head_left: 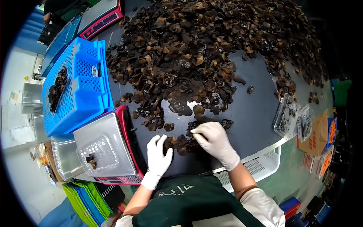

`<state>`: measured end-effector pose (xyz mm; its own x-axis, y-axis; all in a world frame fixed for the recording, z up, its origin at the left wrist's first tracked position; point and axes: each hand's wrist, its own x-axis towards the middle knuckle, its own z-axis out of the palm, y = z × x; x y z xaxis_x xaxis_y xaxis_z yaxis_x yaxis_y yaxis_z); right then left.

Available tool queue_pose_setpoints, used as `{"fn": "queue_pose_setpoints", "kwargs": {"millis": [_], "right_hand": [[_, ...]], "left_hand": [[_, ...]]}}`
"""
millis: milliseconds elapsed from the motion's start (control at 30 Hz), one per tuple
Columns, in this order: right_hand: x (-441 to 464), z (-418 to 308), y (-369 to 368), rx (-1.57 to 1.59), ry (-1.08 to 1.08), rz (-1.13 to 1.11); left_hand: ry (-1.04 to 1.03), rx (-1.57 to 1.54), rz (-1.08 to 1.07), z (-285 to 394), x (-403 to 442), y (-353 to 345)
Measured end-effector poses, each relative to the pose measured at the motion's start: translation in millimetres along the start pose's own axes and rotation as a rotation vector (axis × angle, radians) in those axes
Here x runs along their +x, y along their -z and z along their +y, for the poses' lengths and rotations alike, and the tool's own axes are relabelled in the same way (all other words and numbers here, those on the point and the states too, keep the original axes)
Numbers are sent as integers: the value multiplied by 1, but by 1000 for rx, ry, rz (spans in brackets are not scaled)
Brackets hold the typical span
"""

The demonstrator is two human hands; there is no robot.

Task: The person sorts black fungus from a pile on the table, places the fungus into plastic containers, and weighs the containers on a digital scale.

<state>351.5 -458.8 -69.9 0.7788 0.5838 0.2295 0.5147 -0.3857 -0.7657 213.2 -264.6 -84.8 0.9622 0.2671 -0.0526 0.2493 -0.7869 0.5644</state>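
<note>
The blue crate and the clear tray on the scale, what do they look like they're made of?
The blue crate looks like molded plastic with a slight sheen, given its even color and lattice walls. The clear tray seems thin, glossy plastic: the scale plate shows through, and its ridges glint.

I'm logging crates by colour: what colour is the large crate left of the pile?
The crate is bright blue, best seen in the head view.

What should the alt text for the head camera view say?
White-gloved left hand and right hand reach among wrinkled, dark brown fungus-like pieces heaped across a dark table. On the left, a clear plastic tray holding a few pieces sits on a red-and-silver scale, beside a blue perforated crate.
</note>
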Motion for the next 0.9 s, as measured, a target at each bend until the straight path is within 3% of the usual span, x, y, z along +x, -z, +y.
{"fn": "queue_pose_setpoints", "kwargs": {"millis": [100,167,200,233,300,400,467,567,667,733,900], "right_hand": [[21,-9,-40,149,-14,-221],[29,-21,-67,-69,146,-11],[30,-16,-84,-128,75,-174],[30,-7,-98,-104,130,-170],[36,-11,-86,71,37,-257],[38,-21,-30,407,-216,-12],[25,3,3,439,-247,23],[-1,14,59,459,-486,-9],[-28,34,64,346,-573,93],[-44,44,55,-110,-271,168],[-47,-2,26,-281,-99,142]], "left_hand": [[-41,-27,-23,6,-3,-6],[-42,-43,-15,4,-3,-9],[-32,-56,-29,0,-4,-8],[-21,-67,-42,-2,-4,-7],[-23,-70,-36,-4,-1,-4],[-32,-181,-17,-5,-2,1],[-35,-198,12,-5,-2,1],[-32,-208,19,-3,-2,-1],[-14,-220,-47,0,-1,-1],[-72,-130,-84,16,4,4],[-306,252,-220,42,7,-7]]}}
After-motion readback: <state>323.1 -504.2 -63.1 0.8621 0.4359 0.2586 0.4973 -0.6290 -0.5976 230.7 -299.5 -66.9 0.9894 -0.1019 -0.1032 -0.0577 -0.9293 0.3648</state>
